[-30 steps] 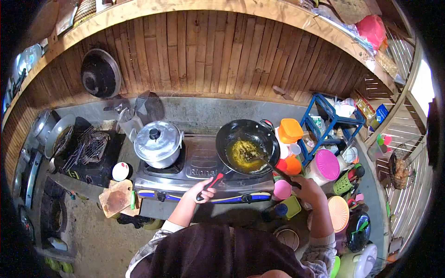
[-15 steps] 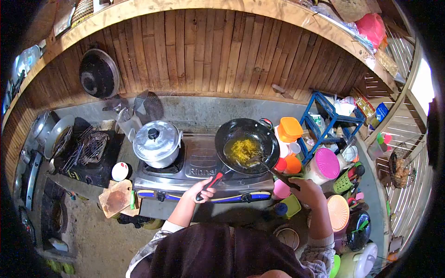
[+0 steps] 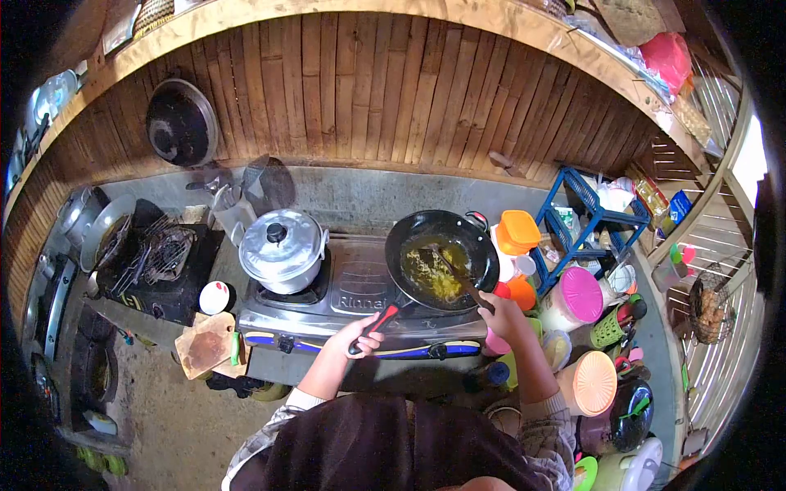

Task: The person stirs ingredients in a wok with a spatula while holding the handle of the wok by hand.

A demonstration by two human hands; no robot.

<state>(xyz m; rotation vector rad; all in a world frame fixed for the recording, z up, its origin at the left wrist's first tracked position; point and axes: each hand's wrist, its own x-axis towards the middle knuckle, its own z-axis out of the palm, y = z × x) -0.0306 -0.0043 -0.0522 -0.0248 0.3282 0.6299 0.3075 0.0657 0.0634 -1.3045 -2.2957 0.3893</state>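
Observation:
A black wok (image 3: 408, 237) sits on the right side of the stove, with yellow food pieces (image 3: 444, 286) frying in oil. My left hand (image 3: 358, 336) is closed round the wok's red and black handle (image 3: 382, 319). A dark spatula (image 3: 463, 281) reaches into the wok from the right, its blade resting among the food. My right hand (image 3: 501, 316) grips the spatula's handle, near the wok's right rim. The two-burner stove (image 3: 348, 270) lies under the wok; a lidded silver pot (image 3: 282, 250) stands on its left burner.
Orange containers (image 3: 518, 233) and a pink-lidded container (image 3: 580, 296) crowd the counter right of the wok. Behind them stands a blue rack (image 3: 582, 188). At left are a cutting board (image 3: 206, 350), a white and red round item (image 3: 214, 297) and a charred grill grate (image 3: 169, 252).
My right hand has moved left and forward, closer to the wok. The spatula now reaches further into the middle, and the food is spread out more. My left hand stays on the handle.

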